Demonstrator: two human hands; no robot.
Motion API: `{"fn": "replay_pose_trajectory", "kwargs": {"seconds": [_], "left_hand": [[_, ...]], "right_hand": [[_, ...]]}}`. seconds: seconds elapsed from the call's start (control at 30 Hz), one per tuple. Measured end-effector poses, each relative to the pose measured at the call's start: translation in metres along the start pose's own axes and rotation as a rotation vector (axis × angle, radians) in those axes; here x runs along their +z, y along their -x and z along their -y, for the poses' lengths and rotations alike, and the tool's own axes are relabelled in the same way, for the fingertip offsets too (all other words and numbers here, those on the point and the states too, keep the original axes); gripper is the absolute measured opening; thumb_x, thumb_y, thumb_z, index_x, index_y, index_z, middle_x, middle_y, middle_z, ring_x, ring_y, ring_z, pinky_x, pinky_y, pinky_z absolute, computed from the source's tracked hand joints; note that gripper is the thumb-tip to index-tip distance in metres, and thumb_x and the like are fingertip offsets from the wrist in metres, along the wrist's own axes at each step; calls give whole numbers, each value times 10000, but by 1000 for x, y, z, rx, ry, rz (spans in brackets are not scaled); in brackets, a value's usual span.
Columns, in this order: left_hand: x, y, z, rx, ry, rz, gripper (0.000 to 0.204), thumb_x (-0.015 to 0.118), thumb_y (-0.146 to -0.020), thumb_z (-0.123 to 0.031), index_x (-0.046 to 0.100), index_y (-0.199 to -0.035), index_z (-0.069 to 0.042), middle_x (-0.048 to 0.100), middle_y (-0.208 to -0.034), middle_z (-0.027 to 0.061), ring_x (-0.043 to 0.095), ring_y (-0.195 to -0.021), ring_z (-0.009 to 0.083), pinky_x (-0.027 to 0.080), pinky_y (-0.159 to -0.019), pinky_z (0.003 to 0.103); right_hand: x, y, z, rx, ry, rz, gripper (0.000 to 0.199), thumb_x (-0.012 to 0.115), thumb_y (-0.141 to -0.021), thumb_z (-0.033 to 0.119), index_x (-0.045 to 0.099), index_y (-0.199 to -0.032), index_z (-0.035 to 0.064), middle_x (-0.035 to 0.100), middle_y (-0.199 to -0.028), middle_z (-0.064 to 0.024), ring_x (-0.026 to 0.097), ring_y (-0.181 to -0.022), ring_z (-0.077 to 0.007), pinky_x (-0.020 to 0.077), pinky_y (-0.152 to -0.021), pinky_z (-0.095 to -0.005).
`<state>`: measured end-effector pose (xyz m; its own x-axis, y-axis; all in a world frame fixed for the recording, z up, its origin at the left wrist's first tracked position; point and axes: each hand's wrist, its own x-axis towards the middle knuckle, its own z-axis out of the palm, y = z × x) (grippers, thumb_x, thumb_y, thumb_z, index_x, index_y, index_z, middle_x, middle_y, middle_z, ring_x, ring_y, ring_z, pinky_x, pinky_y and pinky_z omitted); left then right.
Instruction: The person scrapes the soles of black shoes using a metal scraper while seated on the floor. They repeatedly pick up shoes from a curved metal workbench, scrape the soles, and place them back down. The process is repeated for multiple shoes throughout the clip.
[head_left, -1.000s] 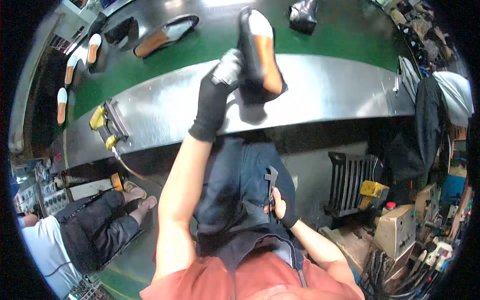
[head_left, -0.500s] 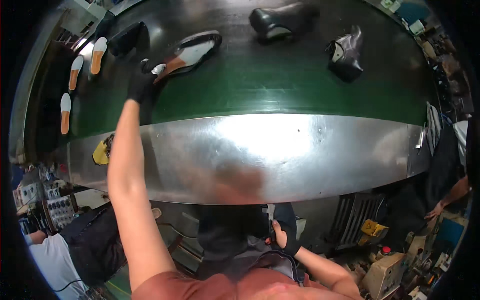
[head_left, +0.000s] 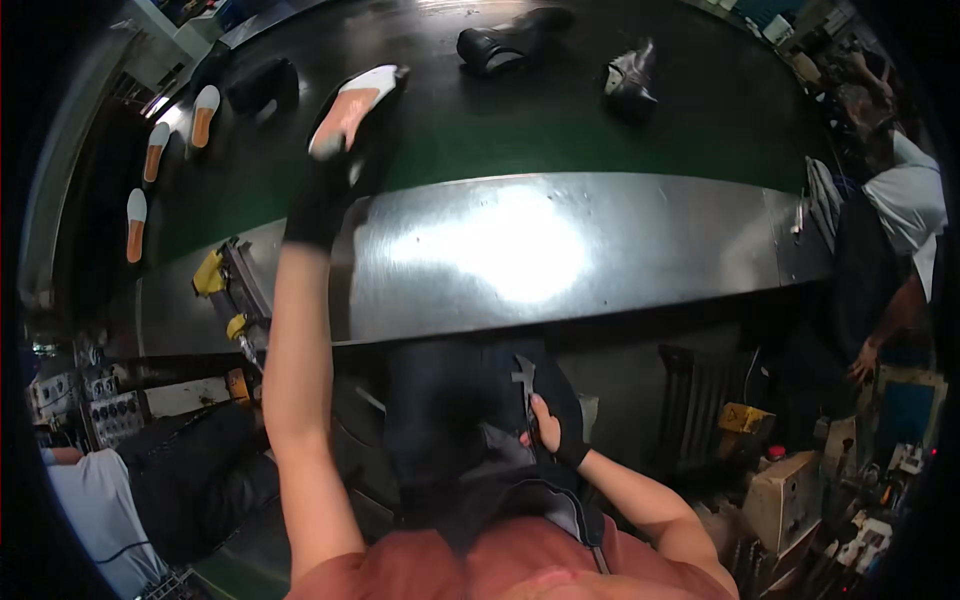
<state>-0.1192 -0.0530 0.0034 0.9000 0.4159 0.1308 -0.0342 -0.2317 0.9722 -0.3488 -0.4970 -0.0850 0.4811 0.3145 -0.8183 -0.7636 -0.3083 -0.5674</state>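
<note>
Left hand [head_left: 322, 190], black-gloved, stretched out over green belt [head_left: 560, 130]; fingers closed around heel of shoe [head_left: 358, 105], sole turned up, held just above belt near steel edge [head_left: 520, 250]. Right hand [head_left: 553, 425] kept at lap, fingers curled around grey tool [head_left: 526, 375]. Other shoes [head_left: 510, 40] lie farther along belt.

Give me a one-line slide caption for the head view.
Gloved left hand grips a shoe on the green conveyor belt.

Black shoe [head_left: 365, 100], orange insole; green belt [head_left: 560, 130]
</note>
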Motion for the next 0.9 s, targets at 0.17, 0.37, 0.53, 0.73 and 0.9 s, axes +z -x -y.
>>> {"fn": "replay_pose_trajectory", "kwargs": {"seconds": [0.17,0.37,0.53,0.73,0.9], "left_hand": [[-48,214,-70,9,-2,-128,244,435,-938,-101,533,-1147,-22,583,-877,39,570,-727,132,470,-633,252],[12,346,-94,207,94,59,456,744,-719,-153,574,-1115,-6,508,-1237,143,491,-1164,250,395,-982,388],[69,338,-121,312,17,291,249,672,-756,-64,645,-994,4,590,-1164,168,534,-1144,305,398,-981,402],[106,307,-101,169,16,460,161,596,-855,-123,641,-966,-16,647,-993,113,587,-979,205,445,-891,321],[121,304,-98,-85,515,335,427,529,-895,-405,665,-851,-3,670,-883,83,623,-812,181,496,-765,324]], "right_hand": [[-6,14,-37,-139,-238,-122,569,372,-957,502,401,-1307,54,586,-612,-107,578,-454,-185,492,-453,-292],[4,107,-24,-206,-162,-175,739,297,-904,653,598,-937,-22,626,-688,-143,605,-613,-203,498,-623,-305],[6,176,7,-245,55,19,644,311,-945,572,612,-890,5,625,-713,-101,595,-696,-154,479,-679,-276],[23,162,-3,-500,290,193,462,282,-1020,375,572,-1033,15,580,-952,-43,525,-813,-117,437,-752,-255],[35,121,19,-379,-331,333,512,306,-1009,372,519,-1211,-48,608,-1114,-126,573,-1031,-186,411,-968,-279]]}}
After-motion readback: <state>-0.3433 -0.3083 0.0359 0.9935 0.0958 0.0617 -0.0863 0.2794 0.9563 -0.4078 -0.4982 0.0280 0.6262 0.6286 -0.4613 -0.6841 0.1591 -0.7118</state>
